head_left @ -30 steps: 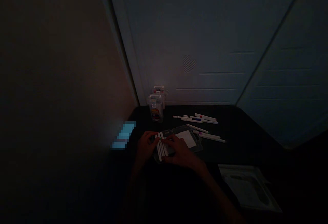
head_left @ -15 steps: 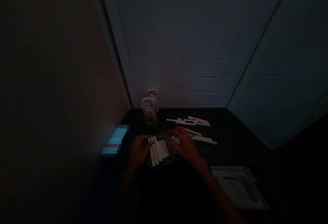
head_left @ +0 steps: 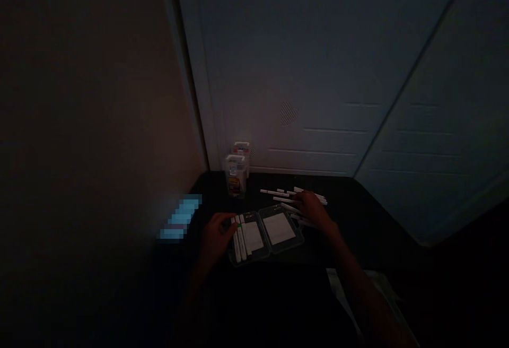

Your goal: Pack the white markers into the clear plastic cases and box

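A clear plastic case (head_left: 299, 240) lies open like a book on the dark table, a white card in each half. Several white markers (head_left: 238, 244) lie side by side along the left half. My left hand (head_left: 217, 234) is closed on the case's left edge, its fingertips by the upper ends of those markers. Beyond the case's right half, my right hand (head_left: 312, 207) reaches down over a loose pile of white markers (head_left: 280, 199). Its fingertips touch or hover over the pile; the dim light hides whether they grip one.
Two clear plastic containers (head_left: 235, 181) with labels stand one behind the other at the back left, near the wall. A white tray (head_left: 377, 279) sits low at the right, partly behind my right forearm. A blurred bright patch (head_left: 181, 218) lies at the left.
My right hand has left the case's right half and moved right and away, onto the loose markers. That half now shows fully. My left hand stays at the left edge.
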`<state>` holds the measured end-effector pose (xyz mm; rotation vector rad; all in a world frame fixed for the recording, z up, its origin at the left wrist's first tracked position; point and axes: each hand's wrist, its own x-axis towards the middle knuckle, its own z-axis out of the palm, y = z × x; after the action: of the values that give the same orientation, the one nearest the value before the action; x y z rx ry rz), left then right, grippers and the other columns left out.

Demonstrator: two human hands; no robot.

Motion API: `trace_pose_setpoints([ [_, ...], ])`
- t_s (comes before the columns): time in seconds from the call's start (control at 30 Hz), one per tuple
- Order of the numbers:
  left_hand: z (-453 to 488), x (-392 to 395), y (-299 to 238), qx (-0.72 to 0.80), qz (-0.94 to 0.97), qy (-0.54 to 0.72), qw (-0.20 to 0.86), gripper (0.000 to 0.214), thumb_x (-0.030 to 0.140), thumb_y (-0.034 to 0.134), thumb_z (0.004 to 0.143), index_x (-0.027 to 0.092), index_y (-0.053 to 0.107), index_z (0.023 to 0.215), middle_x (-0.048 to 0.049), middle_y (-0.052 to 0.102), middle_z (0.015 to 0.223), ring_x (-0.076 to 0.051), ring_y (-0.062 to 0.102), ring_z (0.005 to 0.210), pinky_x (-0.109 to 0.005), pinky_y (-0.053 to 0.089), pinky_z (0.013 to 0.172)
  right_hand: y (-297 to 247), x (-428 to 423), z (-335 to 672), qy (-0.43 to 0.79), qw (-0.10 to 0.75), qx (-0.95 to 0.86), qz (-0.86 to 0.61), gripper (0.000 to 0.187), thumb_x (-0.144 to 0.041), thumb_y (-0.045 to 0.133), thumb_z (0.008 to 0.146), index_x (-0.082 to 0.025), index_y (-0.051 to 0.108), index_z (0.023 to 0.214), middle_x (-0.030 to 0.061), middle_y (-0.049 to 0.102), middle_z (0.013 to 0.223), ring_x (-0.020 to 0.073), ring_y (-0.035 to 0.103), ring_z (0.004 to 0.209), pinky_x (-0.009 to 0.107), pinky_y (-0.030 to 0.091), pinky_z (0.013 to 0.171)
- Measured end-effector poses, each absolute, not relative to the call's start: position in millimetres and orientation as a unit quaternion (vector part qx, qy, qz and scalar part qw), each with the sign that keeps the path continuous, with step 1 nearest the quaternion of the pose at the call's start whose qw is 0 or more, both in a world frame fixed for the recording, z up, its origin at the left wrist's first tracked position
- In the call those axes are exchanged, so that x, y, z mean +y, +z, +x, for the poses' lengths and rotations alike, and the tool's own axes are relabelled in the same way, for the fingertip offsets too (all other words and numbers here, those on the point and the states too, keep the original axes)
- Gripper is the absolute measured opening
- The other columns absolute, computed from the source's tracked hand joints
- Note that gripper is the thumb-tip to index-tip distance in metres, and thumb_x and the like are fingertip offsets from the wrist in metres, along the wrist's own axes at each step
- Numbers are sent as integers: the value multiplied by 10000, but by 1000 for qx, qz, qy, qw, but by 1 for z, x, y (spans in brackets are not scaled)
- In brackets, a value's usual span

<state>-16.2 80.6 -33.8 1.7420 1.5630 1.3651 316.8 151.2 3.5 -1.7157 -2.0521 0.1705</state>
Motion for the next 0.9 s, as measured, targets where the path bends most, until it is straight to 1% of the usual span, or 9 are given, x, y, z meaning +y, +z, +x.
trace_pose_setpoints([
  [0.1,-16,80,-33,568,629,484,218,315,411,691,812,220,796,1040,-64,745,1057,-135,552,594,-296,470,594,6,152,317,46,195,-762,-616,197,-185,601,970,-112,783,986,150,766,1061,251,678,999,315,442,895],
  [0.2,-15,79,-32,576,624,481,217,295,392,694,808,223,797,1026,-61,743,1064,-137,558,605,-294,473,600,15,151,319,26,177,-768,-614,177,-182,599,966,-114,762,984,174,755,1085,279,662,1024,344,434,915],
  [0.33,-15,78,-30,572,633,476,213,274,382,695,824,226,798,1025,-59,743,1065,-132,556,600,-294,473,606,31,133,306,14,194,-773,-604,240,-216,516,1023,-133,728,1100,170,737,1111,284,638,1051,367,429,935],
  [0.4,-16,78,-30,568,637,476,212,273,374,693,832,221,796,1034,-63,743,1068,-135,564,612,-295,475,614,35,115,287,38,228,-787,-572,219,-221,535,1022,-145,715,1123,146,731,1106,271,631,1054,360,436,943],
  [0.47,-17,79,-31,568,638,476,211,273,367,691,835,216,794,1037,-65,741,1068,-135,562,613,-296,472,616,37,95,261,93,228,-801,-546,200,-229,542,1029,-152,714,1096,129,723,1113,252,638,1045,332,454,917],
  [0.5,-17,79,-32,570,636,475,212,272,366,692,834,213,794,1035,-65,739,1064,-131,553,602,-295,468,609,37,85,247,112,221,-802,-544,205,-227,535,1036,-148,709,1112,130,718,1137,249,642,1056,324,460,913],
  [0.57,-17,79,-32,575,634,472,213,274,361,700,831,210,795,1038,-64,737,1060,-128,545,597,-293,466,608,35,68,222,131,184,-809,-543,217,-197,520,1040,-129,705,1129,144,719,1166,257,640,1106,328,457,961],
  [0.7,-16,78,-29,574,635,468,219,271,342,714,825,219,800,1051,-65,740,1081,-139,572,646,-286,475,628,30,48,191,152,123,-795,-574,269,-160,478,1047,-75,701,1170,194,718,1195,290,652,1138,342,473,979],
  [0.9,-15,77,-27,578,631,468,221,267,349,704,825,221,802,1038,-58,736,1048,-132,548,617,-284,463,617,26,40,179,152,132,-784,-588,330,-124,431,1043,-47,673,1254,215,701,1240,309,656,1156,365,483,999],
])
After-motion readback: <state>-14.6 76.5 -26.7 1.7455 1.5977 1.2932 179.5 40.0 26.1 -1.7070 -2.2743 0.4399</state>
